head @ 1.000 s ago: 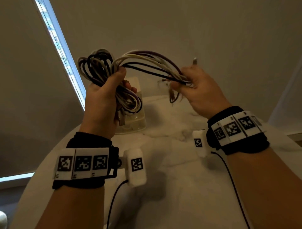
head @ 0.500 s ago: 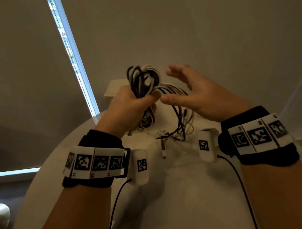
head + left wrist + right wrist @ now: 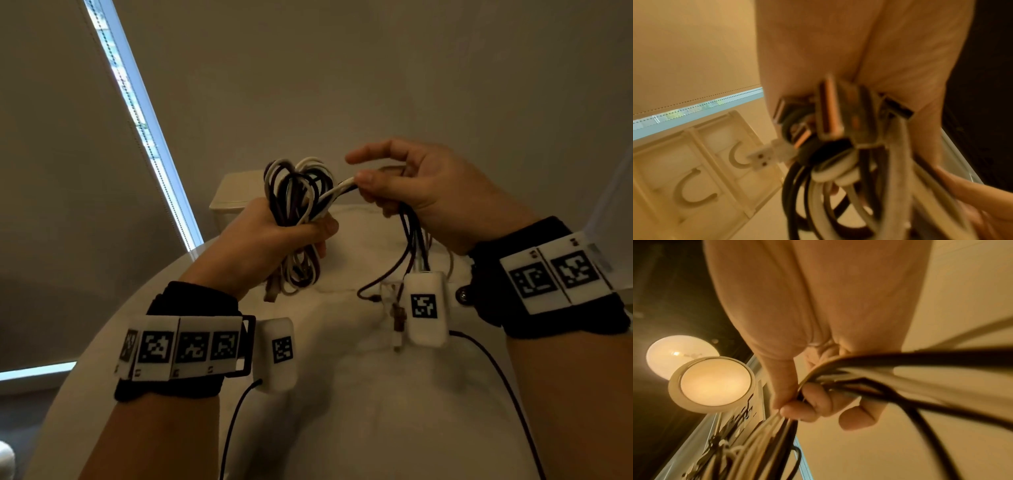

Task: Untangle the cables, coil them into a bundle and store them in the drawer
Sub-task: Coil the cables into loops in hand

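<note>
done: cables [image 3: 298, 205] mostly looped, left hand [image 3: 270, 240] squeezes the loops | now: right hand [image 3: 421, 202] grips loose ends | left: finish winding, put in drawer [image 3: 694, 162]

cable bundle [image 3: 296, 209] above table [image 3: 359, 394], left of loose strands [image 3: 416, 236], before drawer unit [image 3: 236, 192]

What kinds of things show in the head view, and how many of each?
Hands: 2, left hand and right hand
Cable bundle: 1, strands uncountable
Drawer unit: 1
Table: 1
Total: 5
</note>
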The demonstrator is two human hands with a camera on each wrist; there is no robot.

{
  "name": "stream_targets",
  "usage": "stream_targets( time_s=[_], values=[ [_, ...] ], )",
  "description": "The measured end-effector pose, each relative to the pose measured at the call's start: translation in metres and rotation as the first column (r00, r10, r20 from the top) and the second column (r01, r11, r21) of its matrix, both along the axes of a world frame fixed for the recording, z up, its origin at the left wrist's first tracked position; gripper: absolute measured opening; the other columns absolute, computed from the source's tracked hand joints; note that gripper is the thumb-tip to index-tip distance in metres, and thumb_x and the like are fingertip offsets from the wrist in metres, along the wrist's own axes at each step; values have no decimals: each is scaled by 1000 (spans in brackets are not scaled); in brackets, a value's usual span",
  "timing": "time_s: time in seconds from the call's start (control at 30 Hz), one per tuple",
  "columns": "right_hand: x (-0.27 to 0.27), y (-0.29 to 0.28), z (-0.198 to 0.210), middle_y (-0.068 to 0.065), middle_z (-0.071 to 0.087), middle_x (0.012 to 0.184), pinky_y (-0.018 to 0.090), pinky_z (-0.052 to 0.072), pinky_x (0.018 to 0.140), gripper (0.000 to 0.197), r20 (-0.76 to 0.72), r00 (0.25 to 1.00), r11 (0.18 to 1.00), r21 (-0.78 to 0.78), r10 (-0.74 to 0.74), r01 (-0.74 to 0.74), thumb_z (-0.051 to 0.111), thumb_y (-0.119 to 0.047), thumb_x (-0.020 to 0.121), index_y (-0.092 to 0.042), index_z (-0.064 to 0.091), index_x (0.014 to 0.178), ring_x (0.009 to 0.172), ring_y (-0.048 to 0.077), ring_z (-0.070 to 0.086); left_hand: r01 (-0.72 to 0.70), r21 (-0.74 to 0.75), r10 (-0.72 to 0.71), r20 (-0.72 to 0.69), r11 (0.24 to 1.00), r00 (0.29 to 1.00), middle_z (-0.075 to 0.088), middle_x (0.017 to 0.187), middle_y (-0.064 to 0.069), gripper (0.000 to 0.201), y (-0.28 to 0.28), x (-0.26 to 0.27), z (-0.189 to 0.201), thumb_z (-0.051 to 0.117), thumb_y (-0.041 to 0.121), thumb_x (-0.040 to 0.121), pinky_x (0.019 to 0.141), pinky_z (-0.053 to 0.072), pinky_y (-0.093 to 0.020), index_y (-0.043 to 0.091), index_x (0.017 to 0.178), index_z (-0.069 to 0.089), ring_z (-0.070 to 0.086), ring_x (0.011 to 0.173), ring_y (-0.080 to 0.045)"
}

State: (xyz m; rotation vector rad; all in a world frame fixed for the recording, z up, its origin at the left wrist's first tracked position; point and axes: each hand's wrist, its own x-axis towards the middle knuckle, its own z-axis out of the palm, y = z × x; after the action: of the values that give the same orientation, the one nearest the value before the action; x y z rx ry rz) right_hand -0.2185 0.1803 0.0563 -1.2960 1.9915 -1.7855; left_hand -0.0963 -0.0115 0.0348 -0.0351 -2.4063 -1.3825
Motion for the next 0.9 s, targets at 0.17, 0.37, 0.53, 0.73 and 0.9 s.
stream_targets(
  time_s=[0.17,0.37,0.53,0.73,0.9],
  values=[
    [14,-20,-2,10,49,78,27,40,50,23,-4,1000,992,-126,-15,14,55,-19,101,-15,57,124,53,12,40,16,66,-16,1,998,1000,74,86,-7,15,0,2,1,69,24,94,89,58,-47,12,102,70,72,87,-25],
    [25,-40,-14,1,46,82,29,38,59,27,22,1000,990,-144,12,-9,40,-23,107,-15,59,125,59,8,41,22,167,-6,-98,986,995,74,120,0,30,7,2,-1,64,17,99,102,54,-38,18,129,65,67,116,-10],
    [27,-44,-18,14,64,118,53,57,89,30,117,993,987,-159,31,-12,41,-43,100,-32,66,113,106,33,64,167,221,-148,-100,961,984,76,116,1,35,18,-1,0,56,3,100,90,57,-25,24,128,60,71,113,-13],
    [30,-45,-17,5,68,118,49,53,97,37,117,993,993,-110,-22,35,40,-48,98,-27,61,120,113,22,65,129,132,-119,-86,983,989,75,111,-7,30,18,-6,-2,59,3,99,95,58,-36,26,116,66,72,107,-18],
    [33,-45,-15,-2,67,115,47,56,94,34,51,997,997,-47,-61,64,35,-46,104,-24,54,123,111,12,65,121,120,-109,-104,985,989,75,104,-13,23,22,-13,-8,61,0,97,92,60,-40,15,113,67,74,100,-24]
  ],
)
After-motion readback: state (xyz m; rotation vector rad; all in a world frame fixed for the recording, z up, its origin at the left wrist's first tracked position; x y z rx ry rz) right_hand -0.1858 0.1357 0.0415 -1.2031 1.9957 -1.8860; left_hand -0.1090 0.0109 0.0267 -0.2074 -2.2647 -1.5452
